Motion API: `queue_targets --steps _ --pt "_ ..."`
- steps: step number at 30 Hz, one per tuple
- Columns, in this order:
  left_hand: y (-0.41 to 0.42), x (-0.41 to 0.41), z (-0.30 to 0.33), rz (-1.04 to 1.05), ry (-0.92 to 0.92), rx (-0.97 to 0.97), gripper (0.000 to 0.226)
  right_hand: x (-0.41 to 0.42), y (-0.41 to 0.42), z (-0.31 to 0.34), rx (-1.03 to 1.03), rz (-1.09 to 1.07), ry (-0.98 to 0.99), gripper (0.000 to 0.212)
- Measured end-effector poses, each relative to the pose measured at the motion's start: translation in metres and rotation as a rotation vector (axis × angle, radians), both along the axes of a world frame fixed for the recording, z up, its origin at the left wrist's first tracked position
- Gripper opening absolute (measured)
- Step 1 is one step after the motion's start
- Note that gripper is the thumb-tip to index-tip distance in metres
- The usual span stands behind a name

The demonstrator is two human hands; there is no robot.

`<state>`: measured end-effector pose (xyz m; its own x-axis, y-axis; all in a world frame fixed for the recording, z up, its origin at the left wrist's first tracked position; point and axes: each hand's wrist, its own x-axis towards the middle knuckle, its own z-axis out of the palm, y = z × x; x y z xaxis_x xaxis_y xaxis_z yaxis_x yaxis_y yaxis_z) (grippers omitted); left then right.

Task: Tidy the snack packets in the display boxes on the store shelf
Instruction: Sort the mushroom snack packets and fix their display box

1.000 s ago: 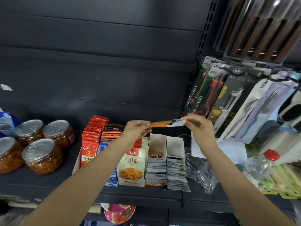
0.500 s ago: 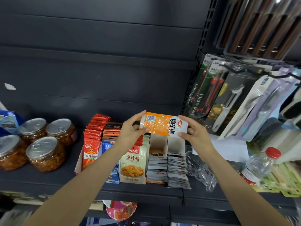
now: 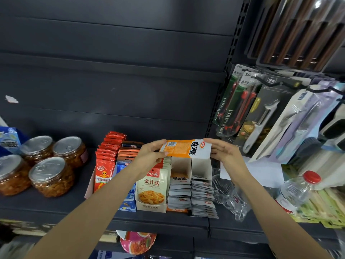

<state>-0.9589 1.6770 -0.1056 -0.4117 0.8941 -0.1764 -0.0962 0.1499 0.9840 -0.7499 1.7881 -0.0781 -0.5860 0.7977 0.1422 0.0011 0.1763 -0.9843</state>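
Observation:
An orange and white snack packet [image 3: 185, 148] is held flat, face toward me, above the display boxes. My left hand [image 3: 149, 156] pinches its left end and my right hand [image 3: 225, 155] pinches its right end. Directly below stands a white two-column display box [image 3: 191, 167], its columns filled with grey and white packets [image 3: 202, 195]. To its left sit a beige mushroom-snack box [image 3: 152, 189], a row of orange packets [image 3: 128, 153] and red packets [image 3: 107, 161].
Several lidded jars [image 3: 48, 174] stand at the left of the shelf [image 3: 56, 208]. Utility knives and peelers [image 3: 248, 113] hang at the right. A clear plastic bottle with a red cap [image 3: 298, 189] and crumpled clear plastic [image 3: 231, 199] lie right of the boxes.
The packet was edge-on a second ago; both hands have turned it face toward me and lowered it slightly above the white box.

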Motion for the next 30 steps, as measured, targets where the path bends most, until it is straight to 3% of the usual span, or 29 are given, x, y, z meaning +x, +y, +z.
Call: queue_targets --steps 5,7,9,12,13,15,20,30 --pt "0.003 0.000 0.002 0.042 -0.112 0.005 0.038 -0.003 0.000 0.000 0.365 -0.110 -0.199 0.033" --pt "0.005 0.000 0.002 0.064 -0.002 -0.004 0.032 -0.003 0.004 -0.003 0.418 -0.164 -0.206 0.019" --pt "0.005 -0.003 0.000 0.063 0.307 -0.035 0.030 -0.003 0.005 -0.004 0.499 -0.219 -0.239 0.010" --pt "0.002 -0.015 -0.010 -0.045 0.912 -0.103 0.037 -0.002 0.007 -0.009 0.603 -0.261 -0.315 0.006" --pt "0.000 -0.019 -0.014 -0.098 1.058 -0.146 0.040 -0.002 0.007 -0.011 0.611 -0.264 -0.343 0.007" --pt "-0.003 -0.023 -0.021 -0.201 1.185 -0.222 0.049 -0.002 0.006 -0.014 0.613 -0.273 -0.376 0.007" --pt "-0.006 -0.024 -0.030 -0.303 1.194 -0.282 0.061 -0.010 0.000 -0.012 0.665 -0.284 -0.333 0.008" --pt "-0.003 -0.031 -0.033 -0.335 1.116 -0.262 0.060 -0.039 -0.011 -0.024 0.832 -0.223 -0.349 0.008"
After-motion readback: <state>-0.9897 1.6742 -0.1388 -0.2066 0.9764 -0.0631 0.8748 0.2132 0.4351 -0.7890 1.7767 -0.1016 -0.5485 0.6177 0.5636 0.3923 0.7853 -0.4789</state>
